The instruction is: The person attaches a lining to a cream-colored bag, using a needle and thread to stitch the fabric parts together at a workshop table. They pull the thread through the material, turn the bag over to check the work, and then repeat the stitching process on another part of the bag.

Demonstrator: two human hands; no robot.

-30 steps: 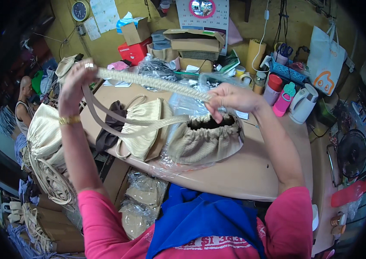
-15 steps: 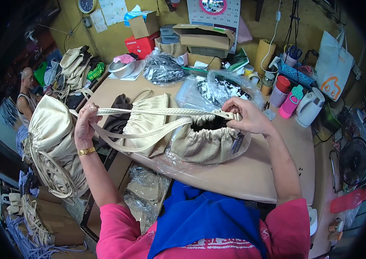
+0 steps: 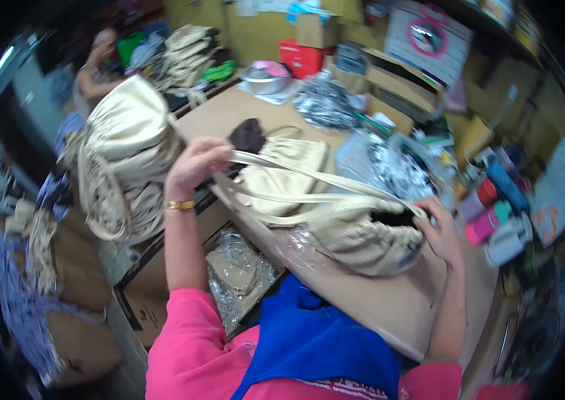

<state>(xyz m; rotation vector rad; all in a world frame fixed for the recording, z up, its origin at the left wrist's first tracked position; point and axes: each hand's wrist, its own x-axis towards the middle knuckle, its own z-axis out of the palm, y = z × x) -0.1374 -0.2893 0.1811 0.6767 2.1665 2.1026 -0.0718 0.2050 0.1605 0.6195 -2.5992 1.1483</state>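
Observation:
A cream woven drawstring bag (image 3: 362, 237) lies on its side at the table's front edge, its gathered mouth open and dark inside. My right hand (image 3: 441, 230) pinches the bag's rim at the far side of the mouth. From there cream cord straps (image 3: 336, 180) stretch leftward to my left hand (image 3: 202, 162), which is closed round them above the table edge. Beneath the straps rests a second cream bag (image 3: 282, 170), with a dark brown cloth (image 3: 248, 135) beside it. The picture is slightly blurred.
Many cream bags (image 3: 132, 133) are heaped at the left. Farther back on the table (image 3: 209, 117) are plastic-wrapped parts (image 3: 326, 103), a red box (image 3: 302, 59) and cartons. Bottles (image 3: 486, 223) crowd the right side. An open carton (image 3: 232, 280) holds wrapped goods below. Another person (image 3: 96, 73) sits at the far left.
The view has swung left, so the scene appears shifted right and tilted. Both hands keep their grip, the straps still stretched between them and now slanting down to the right.

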